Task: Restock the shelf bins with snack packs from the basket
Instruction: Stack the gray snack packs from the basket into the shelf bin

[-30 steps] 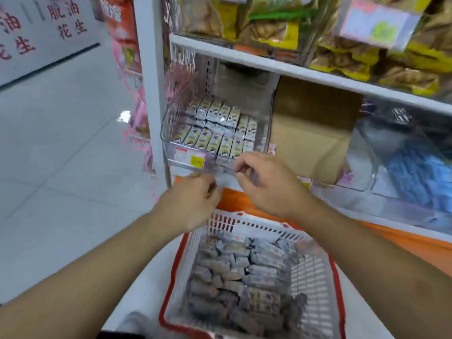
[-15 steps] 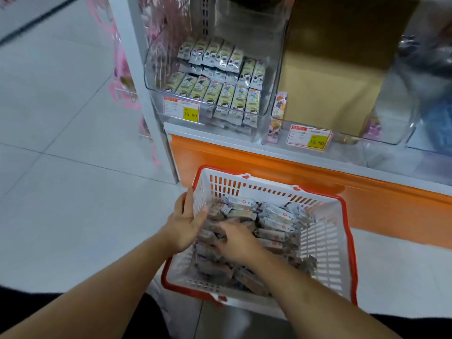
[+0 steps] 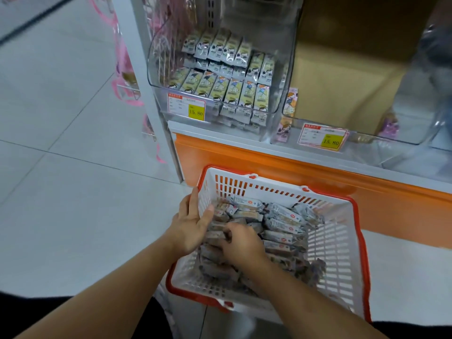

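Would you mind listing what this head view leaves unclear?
- Right hand fingertips: buried among the packs, so its grip is unclear.
- Price tag small print: too small.
- Right bin: cut off by the frame edge.
- Basket floor: covered by packs.

Place: a shop aisle.
Signs: price tag (image 3: 186, 107) on a clear shelf bin (image 3: 156, 69) of snack packs (image 3: 226, 90); shopping basket (image 3: 340, 241) below the bin.

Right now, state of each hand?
Left hand: open, fingers straight against packs at the basket wall.
Right hand: gripping snack packs.
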Available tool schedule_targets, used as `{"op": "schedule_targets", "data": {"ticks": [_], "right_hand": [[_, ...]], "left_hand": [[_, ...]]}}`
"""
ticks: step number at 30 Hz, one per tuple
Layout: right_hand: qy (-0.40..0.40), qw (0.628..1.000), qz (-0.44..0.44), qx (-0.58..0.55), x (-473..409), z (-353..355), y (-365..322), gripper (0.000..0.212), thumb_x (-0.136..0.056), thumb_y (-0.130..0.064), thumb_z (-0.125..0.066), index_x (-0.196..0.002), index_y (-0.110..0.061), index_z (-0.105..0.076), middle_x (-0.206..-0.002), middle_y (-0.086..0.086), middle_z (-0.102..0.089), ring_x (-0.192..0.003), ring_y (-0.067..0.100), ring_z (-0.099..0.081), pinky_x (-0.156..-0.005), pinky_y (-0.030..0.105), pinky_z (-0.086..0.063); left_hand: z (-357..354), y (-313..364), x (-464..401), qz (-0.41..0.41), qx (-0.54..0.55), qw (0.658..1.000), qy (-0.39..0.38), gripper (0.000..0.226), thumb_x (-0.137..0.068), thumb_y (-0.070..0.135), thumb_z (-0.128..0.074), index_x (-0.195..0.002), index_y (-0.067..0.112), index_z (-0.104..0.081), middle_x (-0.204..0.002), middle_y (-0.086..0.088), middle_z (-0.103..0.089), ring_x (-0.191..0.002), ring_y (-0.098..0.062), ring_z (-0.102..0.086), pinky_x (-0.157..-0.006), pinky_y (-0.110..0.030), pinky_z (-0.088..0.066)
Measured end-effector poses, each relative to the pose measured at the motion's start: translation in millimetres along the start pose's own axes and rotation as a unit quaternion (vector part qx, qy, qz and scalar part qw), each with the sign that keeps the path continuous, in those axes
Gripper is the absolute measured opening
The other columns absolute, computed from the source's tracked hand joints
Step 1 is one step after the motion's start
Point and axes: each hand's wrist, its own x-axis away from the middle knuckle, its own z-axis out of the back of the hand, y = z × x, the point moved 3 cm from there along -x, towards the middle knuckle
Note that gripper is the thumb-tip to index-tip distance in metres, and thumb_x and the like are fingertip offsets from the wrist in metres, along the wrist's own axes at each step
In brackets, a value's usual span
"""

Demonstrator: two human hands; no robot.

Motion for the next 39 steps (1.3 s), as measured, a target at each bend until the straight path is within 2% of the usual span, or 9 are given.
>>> {"op": "schedule_targets", "data": {"ticks": [4, 8, 13, 19, 23, 25, 28, 32, 39], "right_hand": [[-0.038, 0.995, 0.012, -0.087, 18.5, 68.6, -0.8, 0.021, -0.096, -0.029, -0.074, -0.116, -0.024, -0.071, -0.102, -0.007, -0.067, -0.088, 0.012, -0.067, -0.079, 0.031, -0.058], [-0.054, 0.987, 0.062, -0.139, 50.6, 156.1, -15.0, 0.016, -0.099, -0.012, -0.072, -0.115, -0.017, -0.070, -0.112, 0.000, -0.065, -0.079, 0.019, -0.077, -0.080, 0.041, -0.065], [0.007, 0.963, 0.156, -0.220, 110.4, 260.0, -38.2, 0.018, -0.098, 0.003, -0.068, -0.104, -0.012, -0.073, -0.103, 0.013, -0.072, -0.083, 0.030, -0.077, -0.077, 0.048, -0.064], [0.115, 0.924, 0.181, -0.318, 149.8, 306.7, -43.1, 0.033, -0.095, 0.006, -0.067, -0.105, -0.023, -0.078, -0.094, 0.010, -0.079, -0.083, 0.032, -0.075, -0.084, 0.052, -0.059], [0.104, 0.888, 0.179, -0.410, 143.1, 305.2, -46.6, 0.036, -0.091, -0.006, -0.077, -0.121, -0.024, -0.070, -0.131, 0.005, -0.069, -0.111, 0.023, -0.074, -0.104, 0.048, -0.056], [0.092, 0.841, 0.143, -0.514, 137.9, 299.2, -50.5, 0.049, -0.084, -0.022, -0.086, -0.128, -0.018, -0.065, -0.132, 0.010, -0.068, -0.114, 0.025, -0.073, -0.103, 0.049, -0.056], [0.074, 0.786, 0.091, -0.607, 131.2, 289.9, -56.7, 0.048, -0.085, -0.031, -0.085, -0.117, -0.003, -0.062, -0.122, 0.024, -0.071, -0.107, 0.037, -0.074, -0.094, 0.053, -0.060], [0.077, 0.810, 0.088, -0.574, 122.1, 287.6, -59.9, 0.019, -0.101, -0.019, -0.070, -0.093, -0.004, -0.060, -0.109, 0.031, -0.073, -0.097, 0.040, -0.074, -0.083, 0.050, -0.062], [0.059, 0.838, 0.106, -0.531, 104.8, 288.2, -58.3, 0.040, -0.100, -0.024, -0.068, -0.110, 0.014, -0.058, -0.094, 0.027, -0.066, -0.083, 0.035, -0.064, -0.067, 0.042, -0.050]], "left_hand": [[9.0, 11.2, 10.4, 0.036, -0.037, 0.998, 0.028, 0.077, -0.100, 0.072, -0.020, -0.162, 0.036, 0.007, -0.171, 0.002, 0.002, -0.156, -0.039, -0.009, -0.125, -0.057, -0.015], [47.4, 65.8, 30.5, -0.038, -0.117, 0.988, 0.099, 0.061, -0.105, 0.057, -0.033, -0.152, 0.019, -0.041, -0.161, -0.010, -0.029, -0.145, -0.032, -0.037, -0.118, -0.047, -0.035], [98.8, 170.4, 84.4, -0.134, 0.090, 0.984, -0.069, 0.029, -0.092, 0.050, -0.065, -0.107, 0.027, -0.073, -0.110, -0.004, -0.074, -0.105, -0.027, -0.068, -0.091, -0.037, -0.051], [126.3, 212.3, 141.5, -0.223, 0.164, 0.937, -0.215, 0.040, -0.095, 0.013, -0.073, -0.133, 0.018, -0.062, -0.120, -0.006, -0.075, -0.110, -0.025, -0.073, -0.093, -0.045, -0.060], [124.4, 217.8, 136.5, -0.238, 0.205, 0.947, -0.064, 0.040, -0.088, 0.006, -0.079, -0.123, 0.019, -0.066, -0.105, 0.006, -0.077, -0.091, -0.022, -0.077, -0.081, -0.039, -0.064], [121.0, 220.4, 136.5, -0.255, 0.169, 0.951, 0.046, 0.041, -0.085, 0.013, -0.083, -0.118, 0.031, -0.066, -0.100, 0.028, -0.071, -0.083, -0.010, -0.075, -0.075, -0.027, -0.062], [113.2, 219.8, 135.5, -0.318, 0.068, 0.938, 0.124, 0.047, -0.081, 0.029, -0.087, -0.115, 0.046, -0.058, -0.106, 0.032, -0.067, -0.083, -0.003, -0.073, -0.079, -0.034, -0.061], [105.7, 223.8, 134.8, -0.362, 0.024, 0.926, 0.106, 0.052, -0.078, 0.047, -0.086, -0.118, 0.047, -0.053, -0.112, 0.023, -0.068, -0.091, -0.003, -0.071, -0.080, -0.037, -0.059], [117.1, 225.3, 135.0, -0.323, 0.043, 0.946, -0.002, 0.087, -0.082, 0.036, -0.086, -0.142, 0.069, -0.032, -0.112, 0.031, -0.054, -0.100, -0.006, -0.067, -0.085, -0.029, -0.058]]}}
